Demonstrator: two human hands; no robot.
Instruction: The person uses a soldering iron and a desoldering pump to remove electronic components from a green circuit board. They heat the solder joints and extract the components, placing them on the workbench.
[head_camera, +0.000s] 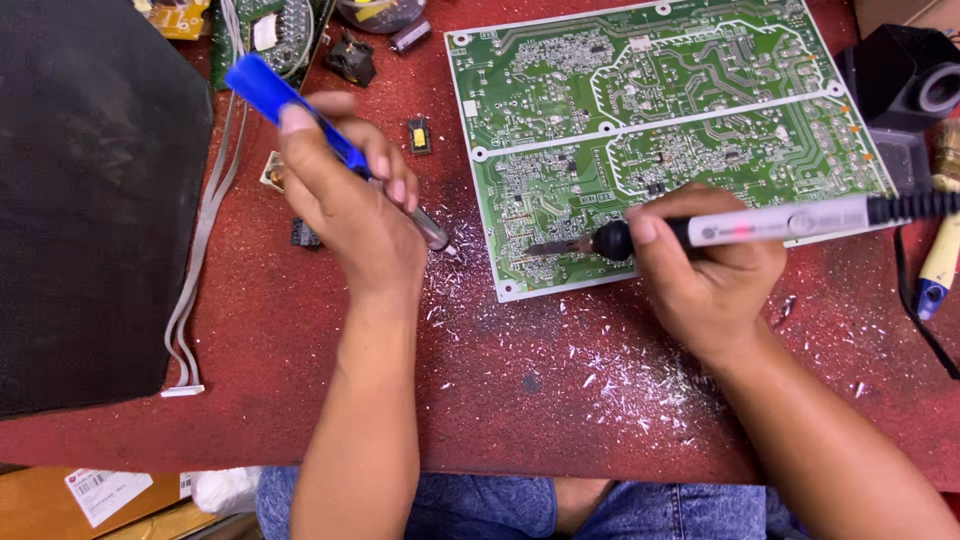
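A large green circuit board (700, 110) lies solder side up on the red work mat (300, 350). My right hand (710, 270) grips a grey and black soldering iron (770, 222), its tip resting on the board's lower left area. My left hand (350, 200) holds a blue desoldering pump (270, 95) tilted, its metal nozzle pointing down at the mat just left of the board's edge. White solder flakes (600, 370) are scattered on the mat below the board.
A black pad (90, 200) covers the left side, with a grey ribbon cable (200, 250) along its edge. Small loose components (419, 135) and another green board (270, 35) lie at the top. A black holder (905, 80) and a yellow-blue tool handle (940, 265) sit at right.
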